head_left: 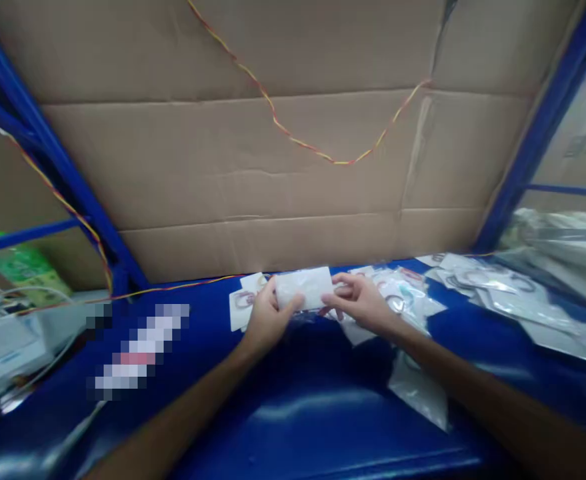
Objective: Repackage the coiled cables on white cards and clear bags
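Note:
A white card in a clear plastic sleeve [305, 287] is held up above the blue table. My left hand [269, 312] grips its left end, with the thumb across the face. My right hand [361, 301] pinches the right edge between thumb and fingers. Just behind my left hand lie a few white cards [243, 308] with loop-shaped items on them. Beyond and under my right hand spreads a pile of clear-bagged cards [403, 293], some carrying bracelet-like loops. One more bagged card [419, 395] lies below my right forearm.
A larger stack of bagged cards [507, 290] lies at the right. Cardboard [273, 167] closes off the back between blue metal posts [53, 147], with a twisted red-yellow wire [340, 162] hanging across. A white box [7, 347], cable and green package [27, 267] stand left.

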Action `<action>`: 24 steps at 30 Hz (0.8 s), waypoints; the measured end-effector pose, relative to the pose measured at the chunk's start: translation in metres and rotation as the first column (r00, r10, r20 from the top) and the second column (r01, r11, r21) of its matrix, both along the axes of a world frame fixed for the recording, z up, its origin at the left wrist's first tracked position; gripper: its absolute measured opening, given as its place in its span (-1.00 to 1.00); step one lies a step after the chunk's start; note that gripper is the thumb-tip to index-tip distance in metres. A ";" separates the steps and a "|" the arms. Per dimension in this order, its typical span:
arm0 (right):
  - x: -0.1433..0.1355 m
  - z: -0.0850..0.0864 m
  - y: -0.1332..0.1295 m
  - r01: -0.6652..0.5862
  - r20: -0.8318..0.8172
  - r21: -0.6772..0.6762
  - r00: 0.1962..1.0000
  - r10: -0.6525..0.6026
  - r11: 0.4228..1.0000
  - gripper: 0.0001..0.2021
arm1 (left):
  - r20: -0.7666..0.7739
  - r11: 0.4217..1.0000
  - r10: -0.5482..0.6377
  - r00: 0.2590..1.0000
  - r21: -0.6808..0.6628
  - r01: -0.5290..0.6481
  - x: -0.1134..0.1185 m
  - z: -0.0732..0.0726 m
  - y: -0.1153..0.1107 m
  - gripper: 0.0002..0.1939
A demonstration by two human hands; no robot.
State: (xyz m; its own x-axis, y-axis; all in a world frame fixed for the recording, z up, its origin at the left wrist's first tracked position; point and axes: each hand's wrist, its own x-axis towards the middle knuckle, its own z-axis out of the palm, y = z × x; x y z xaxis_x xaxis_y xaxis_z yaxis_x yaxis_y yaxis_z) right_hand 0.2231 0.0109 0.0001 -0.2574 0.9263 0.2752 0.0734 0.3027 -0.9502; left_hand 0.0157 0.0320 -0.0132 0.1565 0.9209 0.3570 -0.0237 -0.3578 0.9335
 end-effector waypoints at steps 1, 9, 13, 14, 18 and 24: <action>-0.001 -0.001 -0.001 0.000 0.013 0.017 1.000 0.000 1.000 -0.66 | -0.015 1.000 0.009 1.000 0.004 -0.009 -0.001 0.000 0.000 -0.54; -0.005 -0.003 -0.005 0.060 0.041 0.113 0.997 -0.065 0.992 -0.67 | -0.105 0.995 0.087 0.991 0.051 -0.082 -0.002 0.002 -0.002 -0.62; -0.006 -0.003 -0.007 0.017 0.026 0.104 0.999 -0.020 0.994 -0.73 | -0.129 0.945 0.279 0.952 0.213 -0.248 -0.004 0.003 -0.005 -0.46; -0.007 -0.003 -0.008 -0.005 0.014 0.087 1.000 0.004 0.996 -0.73 | -0.161 0.932 0.299 0.941 0.262 -0.251 -0.005 0.004 -0.006 -0.52; -0.008 -0.004 -0.011 -0.071 -0.006 0.046 0.997 0.071 0.996 -0.66 | -0.334 0.867 0.355 0.873 0.468 -0.173 -0.010 0.006 -0.006 -0.92; -0.006 -0.002 -0.012 -0.030 0.021 0.074 0.999 0.029 0.997 -0.67 | -0.352 0.864 0.337 0.873 0.483 -0.138 -0.016 0.007 -0.001 -0.90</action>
State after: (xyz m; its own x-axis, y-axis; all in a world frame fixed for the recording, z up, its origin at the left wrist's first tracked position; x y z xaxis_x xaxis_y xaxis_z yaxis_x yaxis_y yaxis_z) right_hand 0.2167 -0.0008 -0.0019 -0.2906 0.8954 0.3375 0.0823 0.3747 -0.9235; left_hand 0.0000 0.0308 -0.0057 0.1761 0.7156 0.6760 0.4652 -0.6657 0.5835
